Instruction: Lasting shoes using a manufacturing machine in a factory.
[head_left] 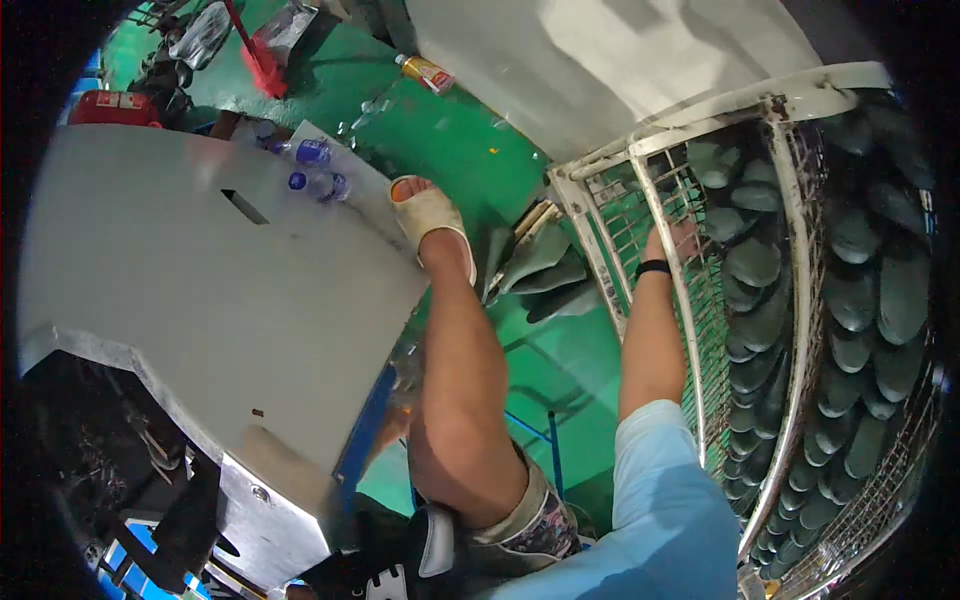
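Observation:
My right arm, in a light blue sleeve with a black wristband, stretches forward to a white metal wire rack point(645, 165). My right hand point(678, 240) is at the rack's mesh, partly behind its bars. Its fingers are too hidden to show whether they hold anything. Close by, many dark grey-green, rounded flat pieces point(755, 262), resembling shoe soles, lie overlapping in the rack's tiers. More dark flat pieces point(548, 270) lie on the floor to the left of the rack. My left hand is out of view.
A grey machine cover point(220, 300) fills the left, with plastic bottles point(318, 185) at its far edge. My leg, in a cream slipper point(440, 215), extends between cover and rack. A yellow-labelled bottle point(425, 74) and a red broom point(263, 68) are on the green floor point(470, 130).

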